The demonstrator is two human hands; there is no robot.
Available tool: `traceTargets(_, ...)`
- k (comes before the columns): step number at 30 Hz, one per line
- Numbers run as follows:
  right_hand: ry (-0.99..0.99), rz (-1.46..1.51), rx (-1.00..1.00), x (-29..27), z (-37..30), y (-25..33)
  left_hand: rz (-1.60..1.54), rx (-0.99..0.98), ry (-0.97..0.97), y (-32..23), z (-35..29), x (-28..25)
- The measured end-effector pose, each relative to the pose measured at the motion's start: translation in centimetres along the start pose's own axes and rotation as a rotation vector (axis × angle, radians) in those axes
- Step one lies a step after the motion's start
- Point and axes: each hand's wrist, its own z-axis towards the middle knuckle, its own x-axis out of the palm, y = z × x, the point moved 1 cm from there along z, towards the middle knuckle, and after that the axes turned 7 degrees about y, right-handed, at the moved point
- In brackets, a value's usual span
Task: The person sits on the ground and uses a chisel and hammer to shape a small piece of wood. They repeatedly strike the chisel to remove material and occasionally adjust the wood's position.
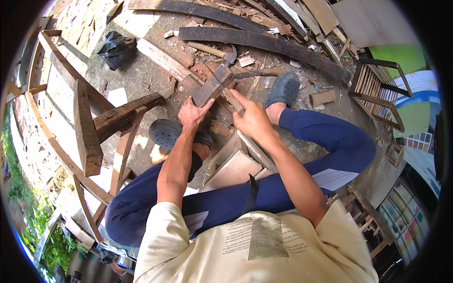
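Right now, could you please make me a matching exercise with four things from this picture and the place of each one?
Things:
1. black plastic bag
2. hammer
3. wooden block
4. small wooden rack

Places:
A. at the right edge, beside the green board
B. under the left hand, next to the right hand
C. on the ground at the upper left
D. on the ground beyond the hands, near the long dark curved plank

Pairs: 1-C, 2-D, 3-B, 4-A
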Motion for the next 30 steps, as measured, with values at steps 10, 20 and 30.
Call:
traceTargets(10, 0.200, 0.036, 0.164, -3.9, -3.9, 5.2, 0.021, 0.007, -0.011, 1.6, 0.8, -0.7)
traceTargets(20, 0.071, 0.007, 0.055, -7.0, -19.7, 6.2, -0.034, 0.013, 0.045, 1.6, 1.1, -1.8)
traceTargets(30, -0.187, 0.078, 0.136, -8.2, -23.5, 3.3, -0.031, 0.039, -0.186, 2.2, 1.6, 0.0)
